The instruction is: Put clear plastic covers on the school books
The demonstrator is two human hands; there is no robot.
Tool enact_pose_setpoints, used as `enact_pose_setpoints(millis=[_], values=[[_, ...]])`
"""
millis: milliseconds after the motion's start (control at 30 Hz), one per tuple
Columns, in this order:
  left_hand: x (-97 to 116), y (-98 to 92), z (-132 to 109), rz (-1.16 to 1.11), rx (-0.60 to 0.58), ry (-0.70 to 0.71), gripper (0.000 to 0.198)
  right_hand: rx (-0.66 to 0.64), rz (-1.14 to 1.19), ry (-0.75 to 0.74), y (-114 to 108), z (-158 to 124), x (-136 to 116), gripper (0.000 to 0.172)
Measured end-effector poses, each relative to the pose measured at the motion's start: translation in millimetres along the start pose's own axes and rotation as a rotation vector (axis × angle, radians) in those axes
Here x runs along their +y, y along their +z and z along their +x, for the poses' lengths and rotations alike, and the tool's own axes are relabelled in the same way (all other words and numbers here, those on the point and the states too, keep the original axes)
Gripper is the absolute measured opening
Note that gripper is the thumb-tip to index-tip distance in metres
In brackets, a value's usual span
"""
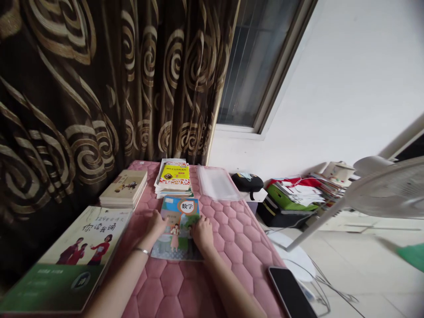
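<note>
A blue maths textbook [175, 219] with illustrated figures on its cover lies face up on the pink quilted pad [235, 238]. My left hand [156, 228], with a bracelet at the wrist, grips its left edge. At the right edge, my right hand [202, 233] has its fingers curled onto the cover; both thumbs are hard to make out. Just beyond the textbook is a pile of books [174, 180] topped by a yellow, white and orange cover. Clear plastic book covers [218, 183] lie to the right of that pile.
On the left lie a large green-and-white book [71, 260] and a stack of beige books [124, 187]. A phone [291, 291] rests at the pad's right edge. Beyond it stand a white fan [380, 190], floor cables and a black case [247, 181]. A patterned curtain [132, 79] hangs behind.
</note>
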State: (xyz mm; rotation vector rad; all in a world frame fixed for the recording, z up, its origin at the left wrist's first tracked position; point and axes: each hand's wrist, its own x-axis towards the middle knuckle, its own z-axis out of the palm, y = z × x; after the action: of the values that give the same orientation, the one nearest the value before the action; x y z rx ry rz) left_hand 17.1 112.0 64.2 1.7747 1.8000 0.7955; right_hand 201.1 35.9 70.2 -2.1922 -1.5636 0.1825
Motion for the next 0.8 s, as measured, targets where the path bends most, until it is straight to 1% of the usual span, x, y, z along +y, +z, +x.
enact_pose_setpoints(millis=[67, 133, 267, 333, 467, 533, 600, 667, 700, 800], values=[[4.8, 3.1, 10.6, -0.095, -0.038, -0.036, 0.019, -0.024, 0.031, 0.071, -1.2, 7.6, -1.8, 0.035], [6.9, 3.4, 12.6, -0.185, -0.06, -0.034, 0.014, -0.037, 0.057, 0.103, -2.6, 14.9, 0.3, 0.033], [7.8, -6.6, -3.3, -0.318, -0.035, 0.045, 0.013, -0.064, 0.161, 0.117, -6.3, 25.3, 10.0, 0.031], [8.6, -14.4, -14.9, -0.374, -0.031, 0.093, 0.017, -0.093, 0.24, 0.095, -9.0, 26.5, 14.8, 0.031], [12.2, -29.1, -30.0, -0.637, -0.068, 0.121, 0.034, -0.145, 0.429, 0.012, -16.7, 19.4, 19.7, 0.043], [15.2, -36.7, -28.9, -0.745, -0.092, 0.062, 0.04, -0.126, 0.547, -0.005, -23.0, 16.3, 19.3, 0.042], [19.6, -45.2, -21.1, -0.767, -0.136, -0.05, 0.041, -0.118, 0.625, 0.015, -31.9, 19.3, 17.4, 0.039], [25.7, -54.3, -8.7, -0.759, -0.206, -0.155, 0.038, -0.156, 0.632, 0.049, -43.2, 29.8, 15.0, 0.039], [29.4, -58.6, -2.0, -0.751, -0.241, -0.184, 0.035, -0.187, 0.628, 0.06, -49.4, 37.0, 14.0, 0.04], [41.5, -69.1, 13.3, -0.762, -0.321, -0.216, 0.027, -0.262, 0.623, 0.087, -66.7, 58.0, 11.6, 0.042]])
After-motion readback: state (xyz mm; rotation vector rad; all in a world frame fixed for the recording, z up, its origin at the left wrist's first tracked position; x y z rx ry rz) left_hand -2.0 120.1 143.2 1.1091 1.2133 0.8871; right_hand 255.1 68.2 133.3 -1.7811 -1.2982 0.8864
